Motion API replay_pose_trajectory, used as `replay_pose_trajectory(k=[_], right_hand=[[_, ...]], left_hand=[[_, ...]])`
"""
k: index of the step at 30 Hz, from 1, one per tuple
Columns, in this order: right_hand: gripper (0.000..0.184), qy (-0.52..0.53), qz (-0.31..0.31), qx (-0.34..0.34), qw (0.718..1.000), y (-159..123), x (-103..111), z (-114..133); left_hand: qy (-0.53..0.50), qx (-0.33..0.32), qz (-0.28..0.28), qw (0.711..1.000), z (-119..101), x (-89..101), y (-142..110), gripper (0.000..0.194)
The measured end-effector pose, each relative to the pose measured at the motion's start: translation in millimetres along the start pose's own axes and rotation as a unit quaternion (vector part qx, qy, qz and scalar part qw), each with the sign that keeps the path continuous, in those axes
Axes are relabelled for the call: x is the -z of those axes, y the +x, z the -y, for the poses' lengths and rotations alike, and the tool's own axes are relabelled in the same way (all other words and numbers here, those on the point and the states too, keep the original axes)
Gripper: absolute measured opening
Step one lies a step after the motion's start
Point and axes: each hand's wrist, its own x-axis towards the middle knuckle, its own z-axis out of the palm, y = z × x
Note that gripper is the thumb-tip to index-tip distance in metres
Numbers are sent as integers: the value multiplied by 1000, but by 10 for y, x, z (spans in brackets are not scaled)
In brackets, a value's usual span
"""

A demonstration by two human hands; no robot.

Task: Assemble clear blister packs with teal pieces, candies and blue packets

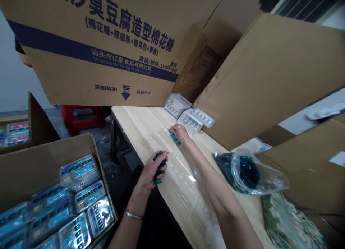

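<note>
**Bimanual handling of small teal pieces over a clear tray, head view.** A long, thin, transparent clear plastic blister tray point(185, 180) is lying flat on a pale, grained pine table point(126, 134), its long axis running from centre frame toward the lower right, parallel to the table edge. Its moulded rectangular cavities are showing as faint, glossy relief. The right hand point(180, 134) is resting at the tray's upper end, fingers curved downward and close together. Several glossy, oblong dark teal pieces point(172, 136) are lying in a short row against its fingertips; whether they are being pinched cannot be told. The left hand point(153, 169) is curled nearly closed above the tray, gripping a bunch of the same pieces in the palm, with their ends protruding between the fingers. A thin metal bracelet point(133, 215) is encircling the left wrist.

Right of the tray, a crumpled clear plastic bag point(246, 173) is holding more teal pieces. Stacked empty blister trays point(175, 105) are standing at the far table edge, beneath a printed corrugated carton point(81, 44) with a blue band. At lower left, an open cardboard box point(35, 177) is holding filled blister packs point(90, 197). A red plastic stool point(81, 119) is standing on the floor beyond.
</note>
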Motion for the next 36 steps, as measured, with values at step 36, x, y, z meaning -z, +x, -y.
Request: replay_pose_trajectory(k=[36], right_hand=[[12, 257, -6, -67, 964, -1150, 422, 1163]], left_hand=[[-44, -61, -37, 996, 149, -163, -8, 47]])
